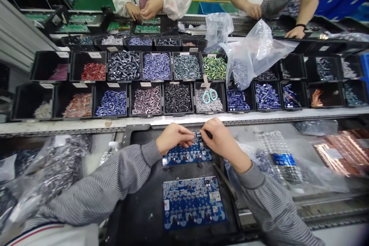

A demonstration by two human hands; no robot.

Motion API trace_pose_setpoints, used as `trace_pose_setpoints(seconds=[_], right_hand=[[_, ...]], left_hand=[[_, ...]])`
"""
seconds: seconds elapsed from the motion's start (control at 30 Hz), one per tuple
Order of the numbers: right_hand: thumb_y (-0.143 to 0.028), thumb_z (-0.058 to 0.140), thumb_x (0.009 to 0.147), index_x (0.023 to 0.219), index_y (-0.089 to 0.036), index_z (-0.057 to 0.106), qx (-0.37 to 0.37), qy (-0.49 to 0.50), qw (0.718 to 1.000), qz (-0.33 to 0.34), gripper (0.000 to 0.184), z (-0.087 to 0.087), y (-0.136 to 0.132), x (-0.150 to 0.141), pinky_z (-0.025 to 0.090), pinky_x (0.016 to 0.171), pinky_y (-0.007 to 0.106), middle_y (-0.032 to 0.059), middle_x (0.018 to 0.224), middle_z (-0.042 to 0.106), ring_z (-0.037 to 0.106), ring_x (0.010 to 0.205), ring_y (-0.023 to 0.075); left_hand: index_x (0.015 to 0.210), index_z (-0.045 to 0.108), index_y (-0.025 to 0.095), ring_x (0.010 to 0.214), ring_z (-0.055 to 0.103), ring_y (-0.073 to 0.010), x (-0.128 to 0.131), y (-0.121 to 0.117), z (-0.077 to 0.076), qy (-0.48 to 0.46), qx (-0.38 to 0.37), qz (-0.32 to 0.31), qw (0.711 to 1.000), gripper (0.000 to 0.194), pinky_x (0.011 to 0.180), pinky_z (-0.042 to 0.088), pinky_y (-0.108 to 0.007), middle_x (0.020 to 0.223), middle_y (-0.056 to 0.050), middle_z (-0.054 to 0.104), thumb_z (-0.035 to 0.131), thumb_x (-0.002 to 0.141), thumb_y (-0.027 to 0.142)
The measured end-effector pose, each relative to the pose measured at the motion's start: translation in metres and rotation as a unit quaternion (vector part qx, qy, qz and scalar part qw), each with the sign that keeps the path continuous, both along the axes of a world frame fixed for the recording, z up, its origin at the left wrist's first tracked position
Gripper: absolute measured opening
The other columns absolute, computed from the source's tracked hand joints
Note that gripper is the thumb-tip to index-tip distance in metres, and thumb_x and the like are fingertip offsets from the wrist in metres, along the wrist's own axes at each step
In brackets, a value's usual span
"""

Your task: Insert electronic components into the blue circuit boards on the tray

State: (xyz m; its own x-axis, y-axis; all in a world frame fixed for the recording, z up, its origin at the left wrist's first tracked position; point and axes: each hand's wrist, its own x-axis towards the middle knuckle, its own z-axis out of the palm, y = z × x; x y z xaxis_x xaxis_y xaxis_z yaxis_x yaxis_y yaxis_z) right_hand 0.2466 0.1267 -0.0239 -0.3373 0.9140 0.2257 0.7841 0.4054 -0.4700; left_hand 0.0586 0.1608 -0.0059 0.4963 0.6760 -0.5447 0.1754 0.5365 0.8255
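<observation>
My left hand [176, 138] is over the upper blue circuit board [187, 157], its thumb and fingers pinched together near the board's far edge. My right hand [219, 138] bends over the same board's right end, fingers closed and pointing down at it. Whatever small part either hand pinches is too small or hidden to make out. Both hands cover part of the upper board. A second blue circuit board [193, 203] lies flat nearer to me. Both boards rest on a black tray [138, 200].
Black bins [24, 100] of small components stand in rows beyond the tray. Teal-handled scissors [210, 96] lie in one bin. A clear plastic bag [253, 52] drapes over others. A plastic bottle [284, 159] and copper-coloured strips [343, 152] lie right. Two co-workers sit opposite.
</observation>
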Motion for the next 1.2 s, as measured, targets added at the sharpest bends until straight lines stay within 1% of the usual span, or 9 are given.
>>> trace_pose_setpoints(seconds=[0.27,0.37,0.47,0.53,0.6,0.67,0.8,0.93,1.2], right_hand=[[-0.020,0.054,0.087,0.083,-0.021,0.066,-0.010,0.082,0.997,0.010,0.013,0.005,-0.007,0.000,0.045,0.079,0.037,0.0044,0.082,0.064,0.054,0.083,0.0194],[-0.022,0.056,0.087,0.092,-0.023,0.066,0.007,0.140,0.990,0.028,0.012,0.018,-0.015,-0.006,0.047,0.079,0.037,0.0046,0.088,0.065,0.057,0.087,0.0194],[-0.017,0.057,0.085,0.088,-0.023,0.065,0.031,0.161,0.986,0.032,0.010,0.030,-0.024,-0.009,0.048,0.078,0.037,0.0032,0.084,0.065,0.058,0.084,0.0185],[-0.016,0.059,0.083,0.088,-0.023,0.064,0.042,0.168,0.985,0.014,0.011,0.033,-0.030,-0.009,0.048,0.076,0.036,0.0027,0.084,0.065,0.058,0.083,0.0183],[-0.015,0.059,0.082,0.088,-0.023,0.064,0.042,0.175,0.984,-0.008,0.011,0.033,-0.037,-0.010,0.049,0.074,0.036,0.0024,0.083,0.065,0.059,0.081,0.0181],[-0.015,0.058,0.082,0.088,-0.023,0.064,0.034,0.173,0.984,-0.023,0.011,0.030,-0.043,-0.012,0.048,0.072,0.035,0.0022,0.081,0.065,0.059,0.079,0.0179],[-0.014,0.056,0.083,0.087,-0.022,0.063,0.023,0.156,0.987,-0.029,0.012,0.028,-0.053,-0.016,0.048,0.074,0.036,0.0027,0.080,0.064,0.058,0.080,0.0183],[-0.014,0.055,0.082,0.090,-0.023,0.063,0.007,0.158,0.986,-0.051,0.014,0.029,-0.068,-0.008,0.048,0.076,0.038,0.0031,0.082,0.065,0.059,0.082,0.0192],[-0.016,0.053,0.082,0.090,-0.023,0.063,-0.013,0.174,0.980,-0.096,0.015,0.016,-0.099,0.001,0.050,0.077,0.039,0.0039,0.083,0.066,0.060,0.084,0.0198]], left_hand=[[0.078,0.066,0.006,0.067,0.068,-0.0176,-0.002,-0.001,-0.008,-0.040,-0.048,0.030,0.998,0.014,0.063,0.054,-0.027,0.072,-0.011,0.070,0.075,0.071,0.015],[0.081,0.066,0.007,0.072,0.068,-0.0164,0.000,-0.007,-0.003,-0.064,-0.075,-0.019,0.995,0.010,0.067,0.053,-0.026,0.077,-0.011,0.070,0.069,0.076,0.015],[0.085,0.066,0.008,0.075,0.067,-0.0183,-0.012,0.007,0.016,-0.002,0.042,-0.090,0.995,0.011,0.071,0.053,-0.032,0.080,-0.011,0.070,0.061,0.082,0.017],[0.090,0.067,0.009,0.083,0.065,-0.0202,-0.035,0.039,0.035,0.119,0.269,-0.050,0.954,0.016,0.081,0.051,-0.036,0.090,-0.012,0.069,0.055,0.085,0.017],[0.102,0.066,0.010,0.108,0.056,-0.0208,-0.066,0.086,0.055,0.274,0.497,0.095,0.818,0.028,0.100,0.038,-0.037,0.113,-0.013,0.064,0.042,0.088,0.009],[0.112,0.062,0.011,0.121,0.045,-0.0232,-0.096,0.136,0.069,0.388,0.540,0.129,0.735,0.036,0.107,0.028,-0.038,0.124,-0.011,0.058,0.040,0.086,0.002],[0.119,0.057,0.009,0.122,0.039,-0.0320,-0.124,0.191,0.071,0.492,0.481,0.070,0.723,0.044,0.104,0.028,-0.044,0.128,-0.014,0.051,0.054,0.077,-0.002],[0.115,0.052,-0.002,0.122,0.034,-0.0329,-0.120,0.186,0.062,0.497,0.501,0.107,0.700,0.032,0.104,0.027,-0.047,0.128,-0.018,0.046,0.053,0.086,0.010],[0.109,0.063,-0.002,0.107,0.051,-0.0244,-0.125,0.202,0.064,0.477,0.496,0.152,0.709,0.029,0.100,0.033,-0.035,0.103,-0.005,0.064,0.054,0.091,0.019]])
